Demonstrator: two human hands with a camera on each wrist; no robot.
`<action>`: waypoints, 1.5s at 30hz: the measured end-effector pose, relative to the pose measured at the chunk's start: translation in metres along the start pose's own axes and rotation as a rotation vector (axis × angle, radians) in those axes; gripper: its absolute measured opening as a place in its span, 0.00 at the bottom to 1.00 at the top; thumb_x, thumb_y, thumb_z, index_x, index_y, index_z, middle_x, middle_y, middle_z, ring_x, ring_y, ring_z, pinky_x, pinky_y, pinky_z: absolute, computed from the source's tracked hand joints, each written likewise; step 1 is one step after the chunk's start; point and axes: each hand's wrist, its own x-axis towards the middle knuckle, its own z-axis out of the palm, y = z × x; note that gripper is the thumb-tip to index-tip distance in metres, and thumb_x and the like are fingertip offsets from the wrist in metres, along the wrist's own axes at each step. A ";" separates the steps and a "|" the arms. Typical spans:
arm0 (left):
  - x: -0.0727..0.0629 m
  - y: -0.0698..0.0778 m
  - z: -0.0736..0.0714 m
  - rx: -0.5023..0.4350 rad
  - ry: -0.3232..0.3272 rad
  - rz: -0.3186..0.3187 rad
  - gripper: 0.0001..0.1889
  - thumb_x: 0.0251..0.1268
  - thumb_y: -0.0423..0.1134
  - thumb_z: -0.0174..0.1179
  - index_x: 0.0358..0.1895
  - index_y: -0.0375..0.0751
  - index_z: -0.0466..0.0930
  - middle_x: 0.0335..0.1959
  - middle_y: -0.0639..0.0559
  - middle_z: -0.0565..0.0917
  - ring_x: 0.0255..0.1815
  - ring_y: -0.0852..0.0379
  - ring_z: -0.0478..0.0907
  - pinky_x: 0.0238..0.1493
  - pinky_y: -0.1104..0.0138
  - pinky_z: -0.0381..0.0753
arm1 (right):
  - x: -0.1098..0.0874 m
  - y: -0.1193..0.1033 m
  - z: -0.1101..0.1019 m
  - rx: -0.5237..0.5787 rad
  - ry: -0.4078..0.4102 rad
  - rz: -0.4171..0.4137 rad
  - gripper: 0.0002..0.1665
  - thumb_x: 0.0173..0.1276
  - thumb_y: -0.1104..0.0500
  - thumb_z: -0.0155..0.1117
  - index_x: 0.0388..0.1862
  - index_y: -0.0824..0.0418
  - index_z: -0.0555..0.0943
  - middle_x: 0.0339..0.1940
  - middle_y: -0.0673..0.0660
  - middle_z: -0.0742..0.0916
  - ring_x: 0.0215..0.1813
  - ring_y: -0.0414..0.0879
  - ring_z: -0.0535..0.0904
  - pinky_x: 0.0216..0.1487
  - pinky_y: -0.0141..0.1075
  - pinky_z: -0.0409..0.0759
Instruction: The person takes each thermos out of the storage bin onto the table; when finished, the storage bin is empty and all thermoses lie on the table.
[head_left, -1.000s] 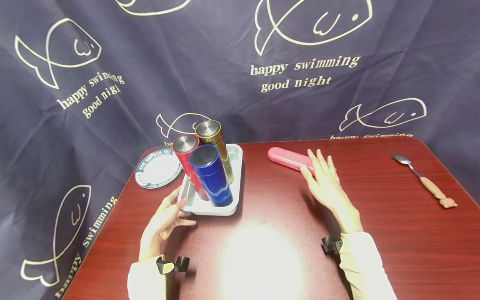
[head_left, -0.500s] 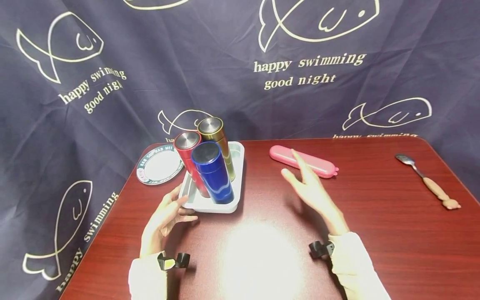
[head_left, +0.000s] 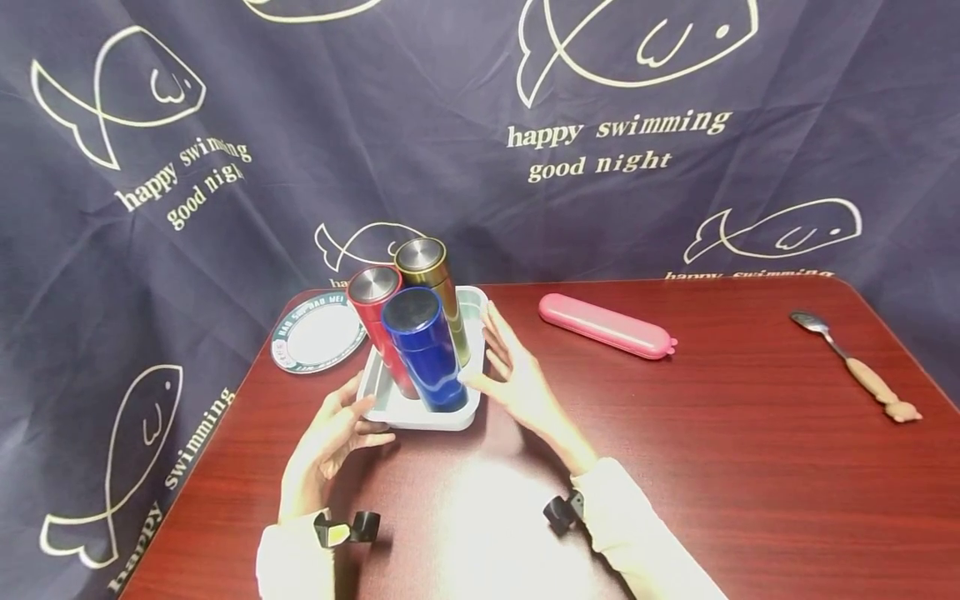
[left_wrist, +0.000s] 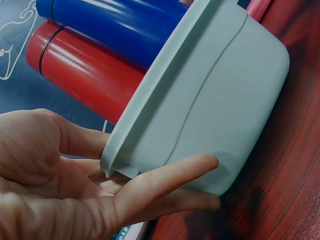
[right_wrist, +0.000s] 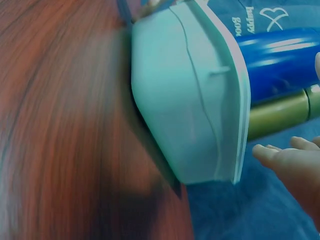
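Observation:
A white rectangular tray (head_left: pixel 427 421) with a raised rim stands left of centre in the head view. Upright in it are a blue flask (head_left: pixel 423 350), a red flask (head_left: pixel 373 308) and a gold flask (head_left: pixel 442 292), the latter two with silver lids. My left hand (head_left: pixel 330 437) holds the tray's near left corner, thumb at the rim and other fingers along the outer wall (left_wrist: pixel 200 100). On the opposite side my right hand (head_left: pixel 521 383) comes up close to the rim with its fingers spread; the right wrist view shows its fingers (right_wrist: pixel 280 157) a little apart from the tray.
A round plate (head_left: pixel 318 333) with a lettered green border lies just left of the tray. Behind and to the right is a pink elongated case (head_left: pixel 607 325). Farther right lies a spoon (head_left: pixel 862 375) with a wooden handle. A dark fish-print curtain (head_left: pixel 600 217) hangs behind the table.
My right hand has moved left from over the pink case to the tray's right side, uncovering the case. My left hand has stayed on the tray's corner.

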 end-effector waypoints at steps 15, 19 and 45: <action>0.001 0.002 0.000 0.022 0.020 -0.014 0.28 0.75 0.29 0.41 0.75 0.35 0.50 0.54 0.28 0.73 0.40 0.42 0.81 0.47 0.42 0.79 | 0.018 0.007 0.042 -0.098 0.025 -0.030 0.59 0.54 0.65 0.77 0.79 0.51 0.54 0.76 0.55 0.66 0.74 0.50 0.64 0.71 0.44 0.64; 0.001 0.002 0.000 0.028 0.011 -0.011 0.28 0.75 0.29 0.41 0.75 0.34 0.50 0.49 0.34 0.77 0.39 0.41 0.81 0.46 0.43 0.80 | 0.015 0.009 0.048 -0.235 0.094 -0.038 0.56 0.53 0.61 0.79 0.77 0.49 0.59 0.71 0.57 0.73 0.68 0.52 0.72 0.66 0.46 0.71; 0.003 0.003 -0.006 0.070 -0.044 -0.009 0.28 0.76 0.31 0.41 0.76 0.33 0.46 0.44 0.49 0.81 0.40 0.46 0.84 0.45 0.47 0.82 | 0.012 -0.049 0.037 -0.037 0.271 -0.319 0.46 0.44 0.76 0.77 0.65 0.70 0.69 0.52 0.68 0.84 0.52 0.53 0.82 0.52 0.42 0.81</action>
